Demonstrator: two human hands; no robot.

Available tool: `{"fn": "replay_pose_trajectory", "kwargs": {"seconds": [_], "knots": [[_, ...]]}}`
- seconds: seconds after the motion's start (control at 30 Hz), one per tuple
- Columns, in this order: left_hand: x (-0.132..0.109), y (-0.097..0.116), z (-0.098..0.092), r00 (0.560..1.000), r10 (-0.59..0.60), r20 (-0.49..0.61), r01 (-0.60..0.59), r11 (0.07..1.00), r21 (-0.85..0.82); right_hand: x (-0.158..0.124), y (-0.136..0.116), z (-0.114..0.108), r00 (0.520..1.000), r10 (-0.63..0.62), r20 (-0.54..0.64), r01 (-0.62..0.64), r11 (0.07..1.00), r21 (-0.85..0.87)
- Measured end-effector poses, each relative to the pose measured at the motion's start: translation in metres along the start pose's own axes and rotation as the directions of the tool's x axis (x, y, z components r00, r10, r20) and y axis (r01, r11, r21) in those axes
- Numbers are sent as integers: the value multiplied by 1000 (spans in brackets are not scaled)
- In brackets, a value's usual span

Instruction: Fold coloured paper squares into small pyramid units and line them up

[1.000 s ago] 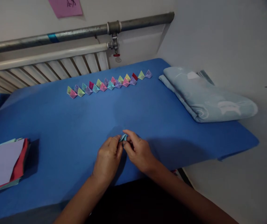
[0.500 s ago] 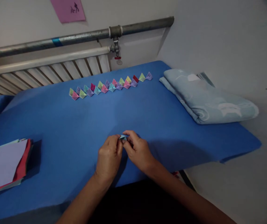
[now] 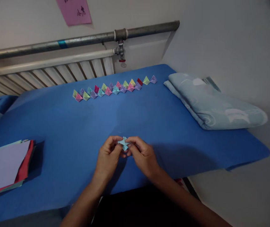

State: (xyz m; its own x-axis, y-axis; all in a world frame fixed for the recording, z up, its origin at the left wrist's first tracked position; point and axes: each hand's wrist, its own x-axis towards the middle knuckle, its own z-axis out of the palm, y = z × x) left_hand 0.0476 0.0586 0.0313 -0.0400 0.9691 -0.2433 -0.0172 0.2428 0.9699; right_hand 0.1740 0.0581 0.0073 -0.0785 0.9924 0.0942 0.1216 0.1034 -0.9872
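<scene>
A small light-blue folded paper piece is held up between my two hands, its pointed corners showing above and below the fingers. My left hand pinches its left side with thumb and fingers. On the other side, my right hand grips it the same way. Both hands are above the near part of the blue-covered surface. Farther off stand several small folded paper pieces in pink, green, purple, blue, yellow and red, set in two staggered rows.
On the left lies a stack of coloured paper sheets, purple on top with red beneath. A folded pale blue-green blanket rests at the right by the wall. Behind are a radiator, a metal pipe and a pink note.
The light-blue paper has been turned so that more of its folded, pointed shape shows. My fingers have shifted to its two sides. The whole view has moved slightly.
</scene>
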Motion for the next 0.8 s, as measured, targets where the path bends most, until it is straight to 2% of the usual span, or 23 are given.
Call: {"fn": "replay_pose_trajectory", "kwargs": {"seconds": [0.13,0.27,0.33,0.43,0.53,0.6,0.67,0.8], "knots": [[-2,7,-6,990,-134,31,138,976,-167,-2,0,-1,997,-75,-8,74,993,-91],[-2,5,-12,988,-152,39,157,959,-236,-6,-2,-2,992,-121,21,123,985,-119],[-1,3,-13,987,-153,42,159,957,-244,-6,-4,-3,998,-67,15,68,996,-57],[-3,3,-13,989,-148,25,149,964,-218,-1,-9,-5,990,142,-1,-141,984,111],[-5,3,-12,990,-138,16,139,976,-167,5,-11,-6,955,283,93,-295,940,174],[-7,3,-11,990,-141,24,143,979,-143,8,-11,-6,943,299,146,-321,934,159],[-7,3,-10,989,-146,40,150,980,-131,8,-10,-5,942,300,149,-321,935,153],[-8,1,-12,967,-197,162,211,975,-73,6,-10,-5,945,304,122,-323,928,188]]}}
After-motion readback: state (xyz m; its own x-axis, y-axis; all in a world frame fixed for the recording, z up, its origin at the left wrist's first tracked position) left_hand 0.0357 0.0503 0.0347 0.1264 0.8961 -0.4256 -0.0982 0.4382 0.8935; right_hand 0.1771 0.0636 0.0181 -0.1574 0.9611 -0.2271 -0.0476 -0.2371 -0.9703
